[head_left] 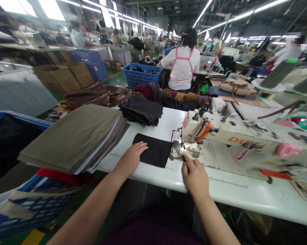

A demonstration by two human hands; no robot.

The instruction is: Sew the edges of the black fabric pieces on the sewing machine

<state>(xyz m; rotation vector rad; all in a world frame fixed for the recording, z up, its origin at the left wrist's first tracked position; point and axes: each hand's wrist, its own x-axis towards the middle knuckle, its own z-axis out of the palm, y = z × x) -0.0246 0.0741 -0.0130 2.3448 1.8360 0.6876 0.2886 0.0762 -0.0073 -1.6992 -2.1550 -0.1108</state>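
Note:
A black fabric piece (155,149) lies flat on the white table, its right edge against the metal plate (177,153) of a sewing machine (219,131). My left hand (133,158) rests on the piece's left edge, fingers stretched out over the cloth. My right hand (196,173) is on the table in front of the machine; its index finger points to the plate near the needle area, the other fingers are bent, and nothing shows in it. Behind the piece sits a stack of dark fabric pieces (143,110).
A tall pile of olive-grey panels (74,136) stands at the left of the table (227,185). Blue crates (41,204) are below left. Bundled cloth (176,97) runs along the far edge. Ahead, a person (184,61) sits beside a blue basket (143,76).

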